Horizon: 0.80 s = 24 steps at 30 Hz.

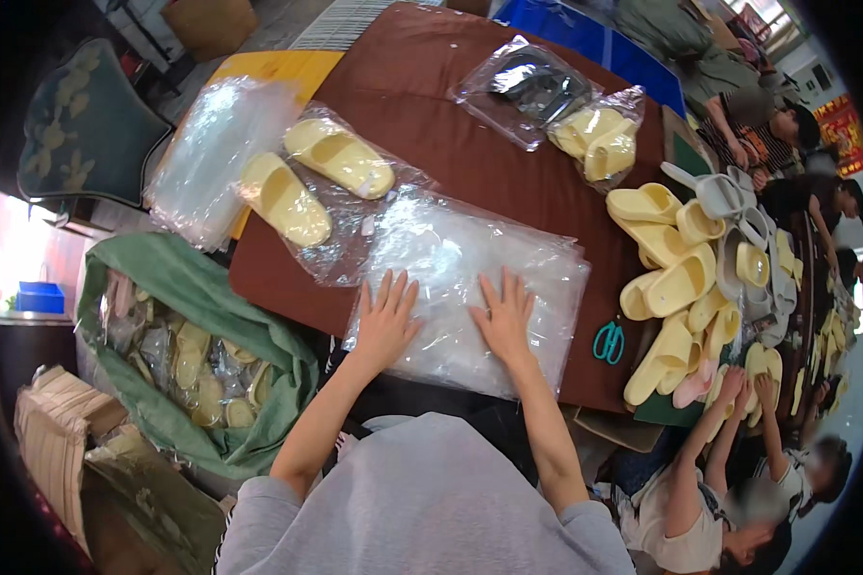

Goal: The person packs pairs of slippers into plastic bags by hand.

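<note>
Both my hands lie flat on a stack of clear plastic bags (451, 259) at the near edge of the brown table. My left hand (386, 321) has its fingers spread on the left part of the stack. On the right part rests my right hand (504, 316), fingers apart, holding nothing. Just beyond the left hand, a pale yellow slipper (286, 201) and another yellow slipper (340, 158) lie on or in clear plastic; which of the two I cannot tell.
A green sack (283, 369) of bagged slippers stands at left. More clear bags (221, 158) lie on the yellow board. Teal scissors (608, 342) and a slipper pile (676, 278) are at right, bagged slippers (599, 134) at the far side. Other people (681, 489) work at right.
</note>
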Each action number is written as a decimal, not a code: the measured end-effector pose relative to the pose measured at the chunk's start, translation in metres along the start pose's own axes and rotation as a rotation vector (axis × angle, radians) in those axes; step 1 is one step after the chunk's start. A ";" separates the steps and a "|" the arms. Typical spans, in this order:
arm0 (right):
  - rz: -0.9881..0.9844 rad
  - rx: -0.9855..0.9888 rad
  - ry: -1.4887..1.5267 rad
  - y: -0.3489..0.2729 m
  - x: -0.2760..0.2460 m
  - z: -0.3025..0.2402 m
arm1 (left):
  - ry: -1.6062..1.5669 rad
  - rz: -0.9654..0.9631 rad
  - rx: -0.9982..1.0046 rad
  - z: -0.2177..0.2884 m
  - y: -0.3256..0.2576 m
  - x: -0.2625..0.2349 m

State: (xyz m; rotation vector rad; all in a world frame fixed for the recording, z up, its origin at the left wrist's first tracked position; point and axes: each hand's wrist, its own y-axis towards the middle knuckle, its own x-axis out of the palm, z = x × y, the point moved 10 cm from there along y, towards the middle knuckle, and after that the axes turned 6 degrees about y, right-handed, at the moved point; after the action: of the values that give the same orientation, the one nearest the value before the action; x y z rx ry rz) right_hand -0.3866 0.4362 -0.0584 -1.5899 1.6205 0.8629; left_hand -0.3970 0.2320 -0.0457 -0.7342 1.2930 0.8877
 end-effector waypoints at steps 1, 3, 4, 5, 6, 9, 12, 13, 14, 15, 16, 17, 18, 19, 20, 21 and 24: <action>0.062 -0.044 -0.076 0.000 0.002 0.010 | 0.024 -0.001 0.021 -0.005 -0.007 0.000; 0.039 -0.054 -0.077 0.002 0.007 0.013 | 0.015 0.032 0.035 -0.023 -0.026 -0.006; 0.031 -0.062 -0.083 0.001 0.006 0.013 | 0.022 0.032 0.011 -0.032 -0.033 -0.009; 0.032 -0.074 -0.100 0.001 0.005 0.013 | -0.001 0.032 0.002 -0.040 -0.037 -0.013; 0.034 -0.085 -0.117 0.001 0.005 0.012 | -0.025 0.033 -0.004 -0.047 -0.041 -0.016; 0.027 -0.051 -0.107 0.000 0.001 0.002 | -0.127 0.334 -0.178 -0.089 -0.045 -0.068; 0.066 -0.047 -0.077 -0.001 -0.011 -0.022 | 0.194 0.336 -0.334 -0.130 -0.036 -0.085; 0.038 -0.162 -0.071 -0.002 -0.010 -0.042 | 0.256 0.319 -0.357 -0.144 -0.031 -0.080; 0.012 -0.272 -0.067 -0.005 -0.007 -0.059 | 0.258 0.328 -0.340 -0.152 -0.025 -0.079; -0.011 -0.316 -0.067 -0.009 -0.001 -0.070 | 0.256 0.334 -0.312 -0.155 -0.014 -0.082; -0.046 -0.354 -0.084 -0.012 0.006 -0.079 | 0.224 0.330 -0.248 -0.155 -0.003 -0.085; -0.087 -0.403 -0.091 -0.015 0.015 -0.094 | 0.202 0.331 -0.202 -0.164 0.000 -0.082; -0.107 -0.412 -0.078 -0.014 0.025 -0.095 | 0.174 0.336 -0.146 -0.170 0.009 -0.082; -0.101 -0.406 -0.079 -0.015 0.031 -0.094 | 0.190 0.348 -0.122 -0.178 0.014 -0.083; -0.121 -0.385 -0.058 -0.016 0.042 -0.091 | 0.111 0.354 -0.194 -0.196 0.020 -0.087; -0.139 -0.363 -0.037 -0.016 0.048 -0.089 | 0.031 0.360 -0.262 -0.211 0.027 -0.094; -0.143 -0.344 -0.067 -0.019 0.051 -0.078 | -0.299 0.456 -0.364 -0.212 0.051 -0.149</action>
State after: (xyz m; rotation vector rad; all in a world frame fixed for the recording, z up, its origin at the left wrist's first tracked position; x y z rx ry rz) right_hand -0.3702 0.3425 -0.0598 -1.8621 1.3448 1.1504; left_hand -0.5517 0.0531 0.0727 -0.5600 1.0544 1.5700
